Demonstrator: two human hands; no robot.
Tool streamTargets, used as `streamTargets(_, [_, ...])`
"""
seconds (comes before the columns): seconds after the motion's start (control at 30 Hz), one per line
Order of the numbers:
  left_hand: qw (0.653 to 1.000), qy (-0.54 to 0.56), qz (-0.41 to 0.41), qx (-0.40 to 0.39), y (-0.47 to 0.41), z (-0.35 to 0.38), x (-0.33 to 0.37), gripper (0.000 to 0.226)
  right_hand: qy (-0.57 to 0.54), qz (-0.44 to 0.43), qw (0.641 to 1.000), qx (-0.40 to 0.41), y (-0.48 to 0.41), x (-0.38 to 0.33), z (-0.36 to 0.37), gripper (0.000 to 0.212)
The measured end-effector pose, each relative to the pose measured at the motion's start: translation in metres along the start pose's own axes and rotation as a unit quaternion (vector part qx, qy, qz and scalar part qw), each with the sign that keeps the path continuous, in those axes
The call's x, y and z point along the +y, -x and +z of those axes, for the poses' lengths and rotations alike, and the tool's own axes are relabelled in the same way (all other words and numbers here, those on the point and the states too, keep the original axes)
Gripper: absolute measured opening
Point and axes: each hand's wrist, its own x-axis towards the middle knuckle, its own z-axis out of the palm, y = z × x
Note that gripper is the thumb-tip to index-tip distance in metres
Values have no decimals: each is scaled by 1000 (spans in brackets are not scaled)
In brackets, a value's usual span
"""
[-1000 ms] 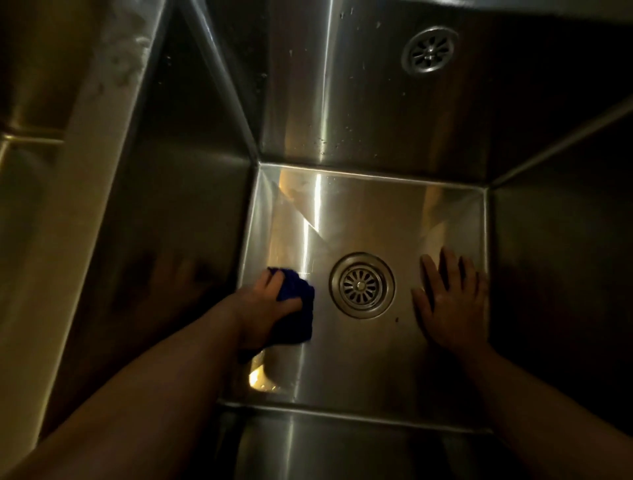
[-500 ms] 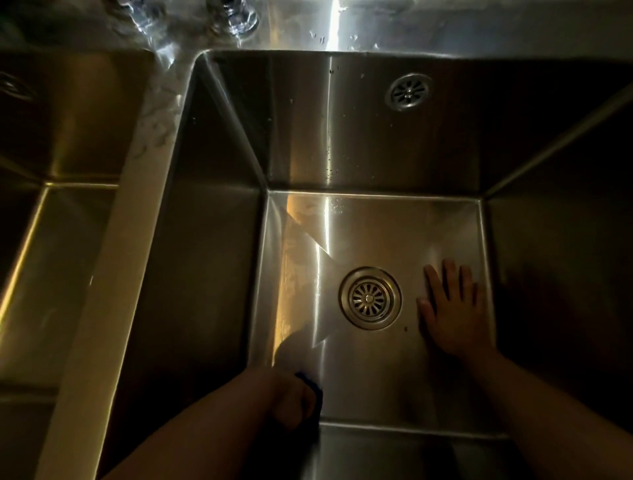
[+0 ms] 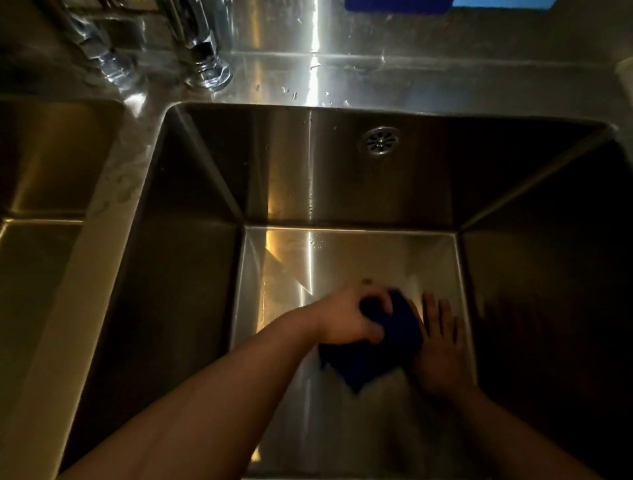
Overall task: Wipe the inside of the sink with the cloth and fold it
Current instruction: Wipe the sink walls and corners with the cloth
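Observation:
I look down into a deep stainless-steel sink (image 3: 342, 253). My left hand (image 3: 349, 318) grips a dark blue cloth (image 3: 376, 353) and presses it on the sink floor, over the spot where the drain is; the drain is hidden under hand and cloth. My right hand (image 3: 442, 346) lies flat on the floor just right of the cloth, fingers spread, its thumb side touching the cloth's edge. Both forearms reach in from the near edge.
An overflow grille (image 3: 380, 140) sits high on the back wall. Two chrome tap bases (image 3: 205, 65) stand on the wet ledge at the back left. A second basin (image 3: 44, 192) lies to the left behind a divider. Something blue (image 3: 445, 4) lies at the top edge.
My left hand swept the cloth from the left of the floor back to the near edge, then right over the drain. The right hand stayed put. The camera view pulled back and up.

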Motion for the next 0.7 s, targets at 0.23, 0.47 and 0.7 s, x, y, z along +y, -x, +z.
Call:
streamTargets(0.23, [844, -466, 165, 207, -105, -23, -35, 59, -1, 22, 996, 92, -1, -6, 7, 62])
streamTargets(0.47, [819, -479, 201, 246, -117, -65, -84, 66, 3, 12, 990, 137, -6, -2, 20, 62])
streamTargets(0.7, [837, -401, -22, 371, -45, -103, -138, 54, -2, 12, 992, 129, -2, -3, 16, 62])
